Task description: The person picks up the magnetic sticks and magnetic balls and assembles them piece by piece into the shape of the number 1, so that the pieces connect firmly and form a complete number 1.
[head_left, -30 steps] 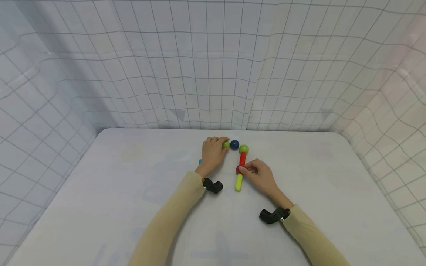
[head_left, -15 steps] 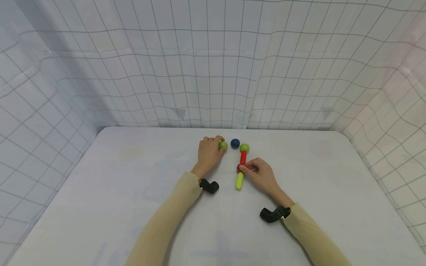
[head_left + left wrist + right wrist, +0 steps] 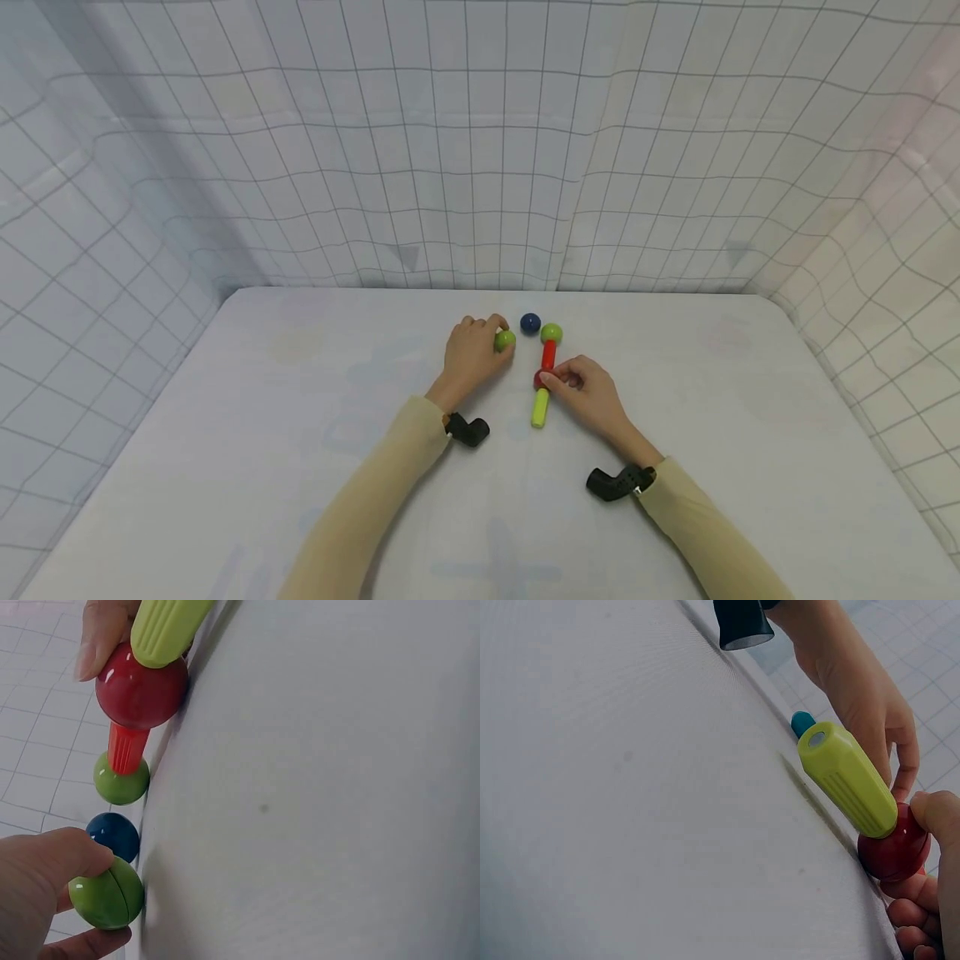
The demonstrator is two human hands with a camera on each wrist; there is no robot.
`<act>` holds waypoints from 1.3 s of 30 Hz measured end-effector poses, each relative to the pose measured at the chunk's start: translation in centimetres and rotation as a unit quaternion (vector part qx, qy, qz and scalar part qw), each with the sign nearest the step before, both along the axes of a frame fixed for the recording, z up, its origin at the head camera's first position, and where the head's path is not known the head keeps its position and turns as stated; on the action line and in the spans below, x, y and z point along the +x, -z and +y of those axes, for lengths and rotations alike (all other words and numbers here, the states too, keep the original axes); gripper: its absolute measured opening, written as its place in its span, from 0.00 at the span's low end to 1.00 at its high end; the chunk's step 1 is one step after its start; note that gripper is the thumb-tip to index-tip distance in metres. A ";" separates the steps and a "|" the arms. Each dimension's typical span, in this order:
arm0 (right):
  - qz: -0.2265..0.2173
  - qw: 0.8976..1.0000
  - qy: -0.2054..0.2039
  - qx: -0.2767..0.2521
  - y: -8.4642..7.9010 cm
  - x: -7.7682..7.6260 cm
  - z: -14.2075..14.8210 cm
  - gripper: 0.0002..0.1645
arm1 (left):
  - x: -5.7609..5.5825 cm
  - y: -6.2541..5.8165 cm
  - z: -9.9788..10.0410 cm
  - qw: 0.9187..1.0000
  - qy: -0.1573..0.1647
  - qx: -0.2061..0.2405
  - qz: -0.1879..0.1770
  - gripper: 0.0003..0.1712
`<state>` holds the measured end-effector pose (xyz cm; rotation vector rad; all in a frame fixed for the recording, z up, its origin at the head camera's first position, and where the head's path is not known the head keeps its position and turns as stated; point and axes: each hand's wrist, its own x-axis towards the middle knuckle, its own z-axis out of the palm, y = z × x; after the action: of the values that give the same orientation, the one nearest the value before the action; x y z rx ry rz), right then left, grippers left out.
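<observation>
My left hand [image 3: 474, 348] pinches a glossy green ball [image 3: 109, 894] between thumb and fingers; a seam runs round the ball. With thumb and fingertips, my right hand [image 3: 592, 398] grips a dark red ball [image 3: 895, 844]. From the red ball a ribbed yellow-green rod [image 3: 847, 776] points toward me, with a small metal disc on its end. On its far side a short red rod [image 3: 548, 354] leads to another green ball [image 3: 551, 333]. These pieces lie in a line on the table. A dark blue ball [image 3: 530, 323] sits just left of that far green ball.
Beyond the yellow-green rod, a teal piece [image 3: 802, 722] shows partly in the right wrist view. The white-covered table [image 3: 300, 467] ends at a hanging grid-patterned cloth [image 3: 487, 167] behind, which also rises at both sides.
My left hand has drawn the green ball slightly left and then nearer to me, away from the blue ball. A blue piece by the left wrist is now out of sight. My right hand stays put.
</observation>
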<state>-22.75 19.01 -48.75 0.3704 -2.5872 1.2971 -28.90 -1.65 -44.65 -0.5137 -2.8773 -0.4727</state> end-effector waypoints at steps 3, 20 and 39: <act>-0.001 1.000 0.000 0.000 0.0 0.0 0.0 0.12 | 0.3 0.0 -0.1 1.000 0.009 -0.012 0.002 0.17; 0.001 1.000 0.000 -0.003 0.1 0.0 0.0 0.13 | 2.6 0.5 -0.7 0.997 0.057 0.027 0.035 0.15; 0.001 1.000 -0.005 -0.004 0.0 0.0 0.1 0.13 | 6.1 0.7 -1.4 0.988 0.086 0.128 -0.017 0.16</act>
<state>-22.75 19.10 -48.73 0.3837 -2.5809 1.3104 -22.79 -3.03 -45.38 -0.7161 -2.7580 -0.8716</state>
